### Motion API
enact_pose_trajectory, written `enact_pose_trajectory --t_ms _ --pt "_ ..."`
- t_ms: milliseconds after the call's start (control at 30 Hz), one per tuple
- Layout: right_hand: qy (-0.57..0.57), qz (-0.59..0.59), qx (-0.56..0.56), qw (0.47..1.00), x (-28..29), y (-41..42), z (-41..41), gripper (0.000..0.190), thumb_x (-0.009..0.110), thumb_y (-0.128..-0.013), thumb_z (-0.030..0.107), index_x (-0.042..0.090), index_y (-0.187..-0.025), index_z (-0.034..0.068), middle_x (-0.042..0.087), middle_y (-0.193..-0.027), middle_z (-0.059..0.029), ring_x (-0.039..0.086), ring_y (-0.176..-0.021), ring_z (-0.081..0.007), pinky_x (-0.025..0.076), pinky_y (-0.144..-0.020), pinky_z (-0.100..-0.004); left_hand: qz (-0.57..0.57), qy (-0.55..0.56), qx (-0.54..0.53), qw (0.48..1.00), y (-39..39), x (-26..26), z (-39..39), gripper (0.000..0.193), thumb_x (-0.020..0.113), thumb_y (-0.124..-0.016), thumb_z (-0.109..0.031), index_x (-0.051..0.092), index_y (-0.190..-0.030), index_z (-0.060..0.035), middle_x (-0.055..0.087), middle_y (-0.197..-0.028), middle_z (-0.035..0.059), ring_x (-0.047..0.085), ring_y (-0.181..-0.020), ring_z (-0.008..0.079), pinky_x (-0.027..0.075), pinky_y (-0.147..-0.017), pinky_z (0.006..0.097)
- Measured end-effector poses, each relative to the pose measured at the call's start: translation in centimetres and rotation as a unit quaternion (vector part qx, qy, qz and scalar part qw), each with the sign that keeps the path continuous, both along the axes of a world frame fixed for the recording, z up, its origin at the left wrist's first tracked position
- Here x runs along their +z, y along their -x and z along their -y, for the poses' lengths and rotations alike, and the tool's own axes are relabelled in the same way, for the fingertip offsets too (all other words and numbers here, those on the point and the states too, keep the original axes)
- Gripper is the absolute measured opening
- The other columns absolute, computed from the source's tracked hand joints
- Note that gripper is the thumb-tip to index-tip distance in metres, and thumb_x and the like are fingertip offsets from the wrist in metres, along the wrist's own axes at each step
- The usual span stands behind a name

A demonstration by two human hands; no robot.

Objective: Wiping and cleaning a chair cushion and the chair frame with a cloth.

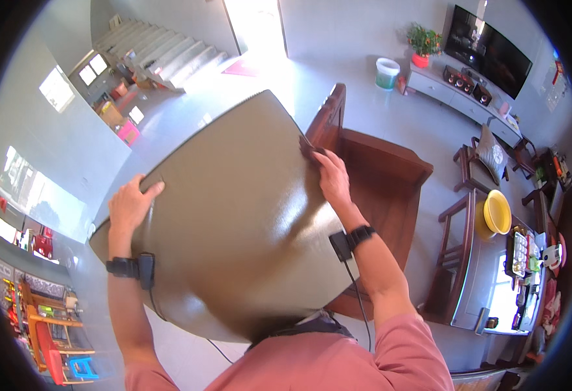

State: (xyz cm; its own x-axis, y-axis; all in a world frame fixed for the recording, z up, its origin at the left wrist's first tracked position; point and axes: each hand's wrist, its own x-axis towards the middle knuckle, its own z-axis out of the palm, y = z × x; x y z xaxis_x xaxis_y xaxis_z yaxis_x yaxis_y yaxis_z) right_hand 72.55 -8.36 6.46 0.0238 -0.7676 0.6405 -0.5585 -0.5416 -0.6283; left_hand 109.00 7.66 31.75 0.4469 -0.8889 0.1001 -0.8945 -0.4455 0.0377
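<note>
A large, smooth, brown-grey cushion or mat fills the space before me, curving down towards my body. My left hand grips its left edge, thumb on the upper face and fingers around the rim. At the upper right edge, my right hand holds a small dark piece, perhaps a strap or flap of the same item. The item's corner points up and away from me. Beneath and to the right of it is a carved, dark reddish wooden bench. Each wrist bears a black strap with a small box and a cable.
Right of the bench, a glass-topped table bears a yellow basin, a tray and small items. Beyond are a cushioned wooden chair, a television cabinet and a bucket. Concrete stairs rise at the upper left; a red-seated chair stands lower left.
</note>
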Motion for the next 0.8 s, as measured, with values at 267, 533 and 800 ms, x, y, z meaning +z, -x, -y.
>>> enact_pose_trajectory --t_ms 267,533,800 --pt "-0.310 0.001 -0.132 0.941 -20.2 8.9 -21.1 0.049 0.050 -0.080 -0.014 0.057 -0.124 0.004 0.060 -0.124 -0.0235 0.056 -0.118 -0.0446 0.047 -0.101 -0.0503 0.021 0.014 -0.011 1.000 -2.6 -1.1 -0.1 0.076 0.059 -0.084 -0.063 0.060 -0.134 -0.0058 0.069 -0.121 0.0198 0.062 -0.115 0.0370 0.046 -0.098 0.0460" --pt "-0.430 0.079 -0.323 0.839 -21.8 13.3 -19.2 0.033 0.056 -0.081 0.000 0.062 -0.113 0.005 0.065 -0.115 -0.0204 0.059 -0.113 -0.0408 0.048 -0.098 -0.0489 0.029 0.046 -0.039 0.998 -1.7 -1.2 -0.1 0.075 0.060 -0.085 -0.062 0.060 -0.133 -0.0044 0.068 -0.121 0.0190 0.062 -0.115 0.0370 0.045 -0.098 0.0452" --pt "-0.288 0.204 -0.354 0.866 -14.0 5.1 -11.1 0.030 0.059 -0.084 0.001 0.067 -0.113 0.002 0.066 -0.115 -0.0194 0.060 -0.114 -0.0379 0.048 -0.098 -0.0456 0.012 0.027 -0.044 0.999 -0.5 -0.5 0.1 0.079 0.060 -0.084 -0.068 0.062 -0.130 -0.0048 0.069 -0.119 0.0203 0.064 -0.112 0.0381 0.049 -0.093 0.0468"
